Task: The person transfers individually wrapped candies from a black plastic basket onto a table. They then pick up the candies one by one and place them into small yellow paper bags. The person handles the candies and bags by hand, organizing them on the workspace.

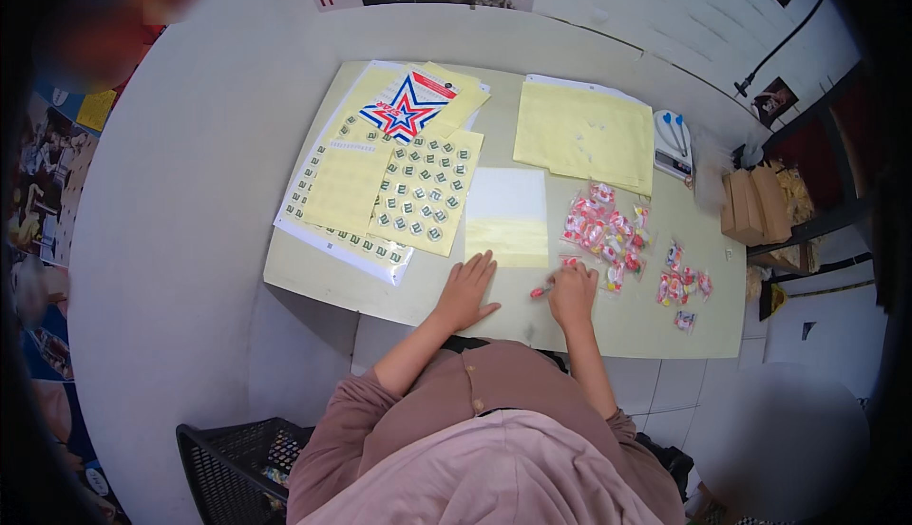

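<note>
My left hand (467, 291) lies palm down on the table, fingers spread. Its fingertips touch the lower edge of a backing sheet (507, 240), white above and pale yellow below. My right hand (574, 293) is curled at the table's front, its fingers on a small red piece in clear wrap (539, 291) that sticks out to the left. Just beyond the right hand is a pile of small clear packets (591, 222) with red, white and yellow contents. A smaller group of such packets (685, 284) lies farther right, with a single packet (685, 321) nearer the front edge.
Yellow sheets of round green-marked stickers (420, 190) cover the left side, under a star-printed packet (410, 106). Stacked yellow sheets (581, 129) lie at the back, beside a digital scale (672, 141). Brown boxes (754, 204) stand right; a black basket (221, 471) sits lower left.
</note>
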The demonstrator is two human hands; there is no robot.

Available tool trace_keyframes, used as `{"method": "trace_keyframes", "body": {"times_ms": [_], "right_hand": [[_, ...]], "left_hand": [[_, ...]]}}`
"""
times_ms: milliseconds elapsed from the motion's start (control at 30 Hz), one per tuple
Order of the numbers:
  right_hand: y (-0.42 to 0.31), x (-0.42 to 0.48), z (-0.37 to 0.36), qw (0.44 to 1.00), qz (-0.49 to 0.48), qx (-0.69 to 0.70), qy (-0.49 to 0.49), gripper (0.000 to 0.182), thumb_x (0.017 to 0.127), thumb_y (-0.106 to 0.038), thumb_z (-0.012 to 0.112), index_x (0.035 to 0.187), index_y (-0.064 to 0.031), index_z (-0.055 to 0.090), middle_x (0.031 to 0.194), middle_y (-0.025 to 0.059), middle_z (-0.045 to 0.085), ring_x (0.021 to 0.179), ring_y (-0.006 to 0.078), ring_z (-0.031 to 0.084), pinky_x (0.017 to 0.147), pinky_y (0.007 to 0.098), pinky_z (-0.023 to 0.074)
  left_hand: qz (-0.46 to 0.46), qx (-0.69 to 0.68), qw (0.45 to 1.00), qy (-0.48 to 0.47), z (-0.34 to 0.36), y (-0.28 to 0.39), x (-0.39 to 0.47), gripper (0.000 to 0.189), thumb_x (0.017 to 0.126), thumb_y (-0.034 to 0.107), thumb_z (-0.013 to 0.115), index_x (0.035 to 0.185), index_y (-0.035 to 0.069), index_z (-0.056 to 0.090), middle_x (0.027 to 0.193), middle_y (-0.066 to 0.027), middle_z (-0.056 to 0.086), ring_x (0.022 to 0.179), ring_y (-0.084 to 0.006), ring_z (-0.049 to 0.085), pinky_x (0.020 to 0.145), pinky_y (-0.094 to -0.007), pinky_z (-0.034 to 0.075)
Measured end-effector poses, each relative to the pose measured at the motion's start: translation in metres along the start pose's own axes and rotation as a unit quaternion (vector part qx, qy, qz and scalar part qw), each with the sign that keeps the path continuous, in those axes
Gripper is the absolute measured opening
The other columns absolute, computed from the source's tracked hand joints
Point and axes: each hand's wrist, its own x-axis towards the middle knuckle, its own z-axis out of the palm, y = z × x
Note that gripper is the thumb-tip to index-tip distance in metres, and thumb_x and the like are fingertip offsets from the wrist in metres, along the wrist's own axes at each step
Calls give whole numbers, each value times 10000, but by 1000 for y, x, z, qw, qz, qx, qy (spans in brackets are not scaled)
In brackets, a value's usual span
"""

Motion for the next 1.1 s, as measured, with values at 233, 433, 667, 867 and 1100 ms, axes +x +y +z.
{"method": "trace_keyframes", "body": {"times_ms": [233,433,667,867,1100], "right_hand": [[0,24,18,997,34,-64,-15,404,675,-259,595,969,9,525,981,120,505,986,266,426,842,430,282],[-20,47,34,994,89,-31,54,658,667,-348,616,1172,5,384,1100,155,434,1042,298,384,877,450,265],[-19,85,3,981,138,-114,-73,825,563,-436,684,1200,-21,363,1219,166,352,1175,304,272,968,471,181],[6,101,18,998,-43,-37,-17,914,470,-405,746,1223,-74,347,1166,134,398,1116,266,345,946,470,204],[1,121,3,990,-54,-91,-91,975,379,-447,764,1196,-65,395,1042,97,450,1019,232,412,879,452,248]], "left_hand": [[36,-24,999,-7,5,4,-4,614,704,304,588,1204,47,343,1297,-116,277,1167,-258,292,901,-449,252],[46,-25,999,-7,2,-2,-2,565,708,270,589,1178,47,368,1294,-100,285,1172,-244,298,908,-459,253],[17,-62,997,35,8,-6,5,506,708,256,587,1134,48,412,1208,-111,357,1098,-248,352,884,-423,261],[-23,-79,996,47,8,-1,26,461,718,266,579,1113,73,439,1152,-115,382,1046,-266,350,861,-389,262],[-27,-61,990,128,14,-2,31,418,694,252,600,1052,86,463,1167,-115,363,1088,-278,303,853,-382,259]]}}
